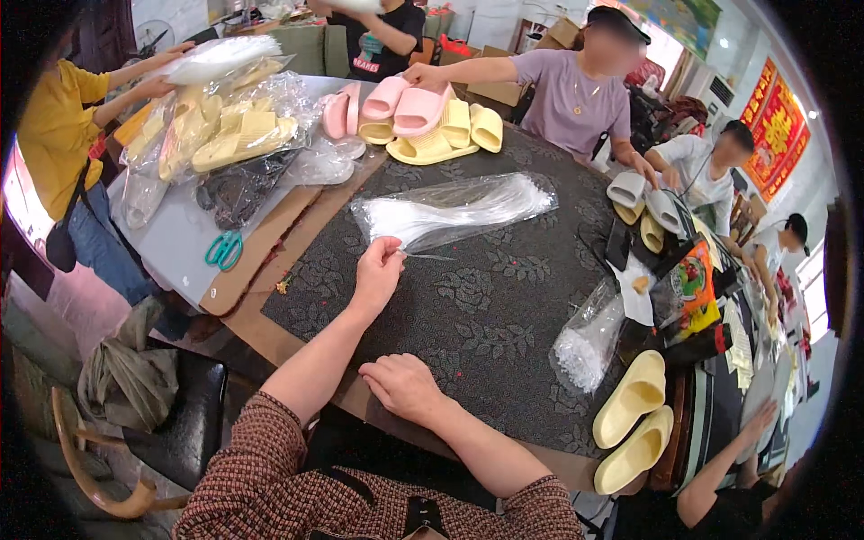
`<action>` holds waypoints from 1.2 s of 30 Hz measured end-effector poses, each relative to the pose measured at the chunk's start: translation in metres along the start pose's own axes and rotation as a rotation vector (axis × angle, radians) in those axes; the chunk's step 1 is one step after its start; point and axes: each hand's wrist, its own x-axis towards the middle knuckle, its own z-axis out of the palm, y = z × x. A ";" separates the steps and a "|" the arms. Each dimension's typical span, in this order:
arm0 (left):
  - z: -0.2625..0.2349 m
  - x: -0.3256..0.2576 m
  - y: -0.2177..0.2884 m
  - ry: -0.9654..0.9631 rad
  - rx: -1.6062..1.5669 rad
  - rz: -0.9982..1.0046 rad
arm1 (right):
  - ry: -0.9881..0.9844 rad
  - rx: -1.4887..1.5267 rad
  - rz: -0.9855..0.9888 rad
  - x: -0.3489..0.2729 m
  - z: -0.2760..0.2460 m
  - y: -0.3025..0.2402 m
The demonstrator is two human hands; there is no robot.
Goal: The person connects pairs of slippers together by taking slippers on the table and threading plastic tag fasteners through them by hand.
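My left hand (378,277) is closed in a pinch at the near edge of a clear plastic bag (459,212) full of long thin white plastic strips. One thin, pale strip (428,257) sticks out to the right from between the fingertips. Close to my body, my right hand (403,387) rests back up on the table's near edge, its fingers curled in and nothing seen in them. Beyond the bag, pale yellow slippers (436,148) sit with pink slippers (421,108) on top, and another person's hand (427,77) touches the pink ones.
Bagged slippers (243,139) are heaped at the far left, near teal-handled scissors (224,251). To the right lie a second bag of white strips (583,351) and a yellow slipper pair (634,409). Co-workers surround the dark patterned table (468,360); one handles grey slippers (661,209).
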 end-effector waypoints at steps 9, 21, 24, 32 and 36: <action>-0.035 0.151 0.033 0.109 0.600 0.389 | 0.015 0.010 0.002 0.003 -0.002 0.009; -0.085 0.326 0.023 0.356 0.856 0.061 | 0.026 0.034 -0.006 0.000 -0.008 0.012; -0.105 0.343 0.011 0.432 0.778 0.072 | 0.031 0.077 -0.012 0.000 0.003 0.016; -0.049 0.321 0.019 0.456 0.839 0.372 | 0.057 0.127 0.037 -0.002 0.003 0.019; -0.044 0.278 0.051 0.349 0.839 0.581 | 0.048 0.092 0.044 -0.001 -0.002 0.013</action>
